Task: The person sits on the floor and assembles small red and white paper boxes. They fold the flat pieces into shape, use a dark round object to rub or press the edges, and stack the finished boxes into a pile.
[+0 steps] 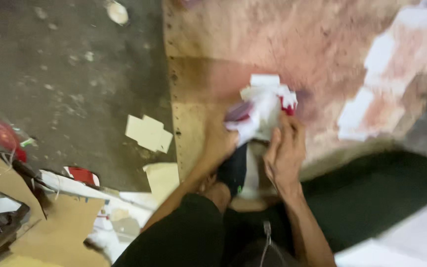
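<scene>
Both my hands hold a small white and red folded cardboard piece point(265, 106) over a wooden board point(213, 64). My left hand point(221, 141) grips its lower left side. The right hand point(285, 151) grips its lower right side, fingers curled up onto it. The picture is blurred, so the piece's exact shape is unclear. My legs in black trousers show at the bottom of the view.
A flat cream cardboard cutout point(149, 132) lies on the grey concrete floor point(75, 74) left of the board. Brown cardboard sheets point(60, 222), red bits point(82, 174) and scraps sit at the lower left. White sheets point(386, 74) lie at the right.
</scene>
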